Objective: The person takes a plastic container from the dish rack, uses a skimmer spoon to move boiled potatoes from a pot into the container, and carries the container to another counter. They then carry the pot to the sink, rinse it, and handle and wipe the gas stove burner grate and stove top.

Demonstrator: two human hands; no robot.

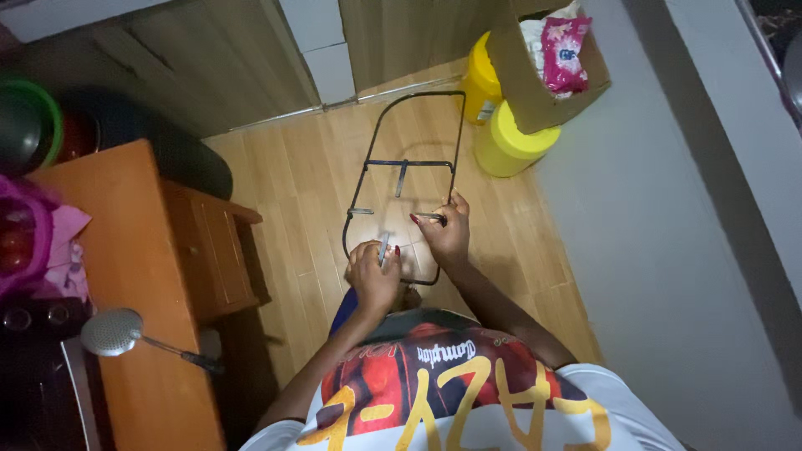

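We look down over our red, white and yellow shirt [443, 392] at our two hands. Our left hand [373, 274] is curled shut around a small grey tool [383, 248] that sticks up between the fingers. We cannot tell just what kind of tool it is. Our right hand [445, 231] is just beside the left one. Its fingers pinch a short bar on the near part of a black metal frame [407, 164], and its thumb points out to the left.

The black metal frame is made of thin rod bent into a long loop with round corners. It has a few short bars across its middle. Its near end is at our hands, and its far end reaches out over the wooden floor [301, 175], towards the wall.

On our left stands an orange wooden counter [125, 250] with a little cabinet door on its side. A round metal strainer with a dark handle [113, 332] lies on the near part of the counter. Farther back on that side we see pink stuff and a bowl with a green rim [38, 117].

Past the frame, by the grey wall on the right, sit two yellow tubs [505, 138]. A brown cardboard box [535, 71] rests on them, with a pink packet [564, 50] sticking out of the top.
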